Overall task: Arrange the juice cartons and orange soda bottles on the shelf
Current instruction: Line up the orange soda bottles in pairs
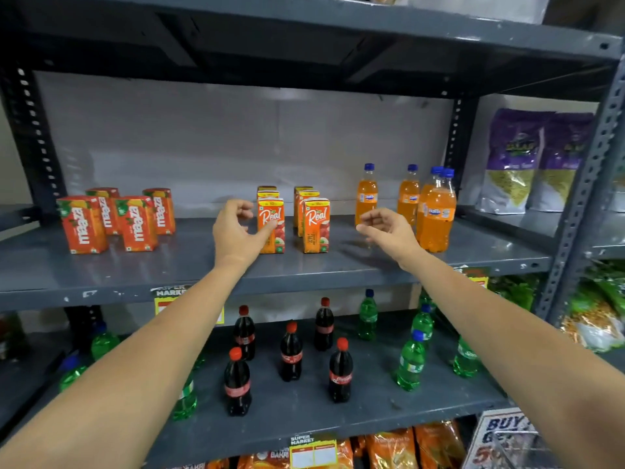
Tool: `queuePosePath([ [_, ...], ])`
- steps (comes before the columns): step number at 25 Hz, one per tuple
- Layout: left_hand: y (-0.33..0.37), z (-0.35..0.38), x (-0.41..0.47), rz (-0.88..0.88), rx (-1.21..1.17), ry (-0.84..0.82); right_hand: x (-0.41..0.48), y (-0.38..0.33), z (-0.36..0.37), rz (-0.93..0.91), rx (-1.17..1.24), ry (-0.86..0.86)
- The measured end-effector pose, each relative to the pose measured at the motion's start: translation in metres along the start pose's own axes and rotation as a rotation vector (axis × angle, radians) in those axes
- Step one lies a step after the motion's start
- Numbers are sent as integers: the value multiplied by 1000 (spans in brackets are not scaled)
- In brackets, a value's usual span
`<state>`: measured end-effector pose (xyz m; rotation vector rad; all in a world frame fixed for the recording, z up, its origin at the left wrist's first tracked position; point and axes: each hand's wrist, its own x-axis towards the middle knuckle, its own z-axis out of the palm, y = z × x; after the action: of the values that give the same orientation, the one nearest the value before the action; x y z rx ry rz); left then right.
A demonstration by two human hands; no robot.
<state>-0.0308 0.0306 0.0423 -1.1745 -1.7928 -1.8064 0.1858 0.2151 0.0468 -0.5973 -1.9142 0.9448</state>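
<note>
Hands, left (233, 231) and right (389, 231), hover empty over shelf (169, 265).

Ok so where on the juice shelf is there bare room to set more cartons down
Bare shelf lies between the Maaza cartons and the Real cartons, behind the left hand. The front strip is bare, as is the back left behind the Maaza cartons. It is crowded at the right, where the orange bottles cluster beside the right hand.

place: shop | evidence: grey metal shelf (304, 265) stocked with juice cartons (270, 225), soda bottles (436, 214), snack bags (510, 164) | "super market" price tags (313, 451) on edges
</note>
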Motion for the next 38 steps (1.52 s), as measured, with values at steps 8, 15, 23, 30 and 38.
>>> queuePosePath([
  [8,69,90,-42,362,40,-74,-2,22,-93,-32,74,38],
  [15,118,215,-79,263,-5,-374,1,63,-176,-70,-44,-44],
  [23,136,272,-67,0,-35,-373,39,92,-210,-35,48,11],
  [30,128,272,-56,-9,-38,-399,85,108,-191,165,45,-59],
  [38,82,235,-13,-289,-147,-524,101,113,-156,168,222,-408],
])
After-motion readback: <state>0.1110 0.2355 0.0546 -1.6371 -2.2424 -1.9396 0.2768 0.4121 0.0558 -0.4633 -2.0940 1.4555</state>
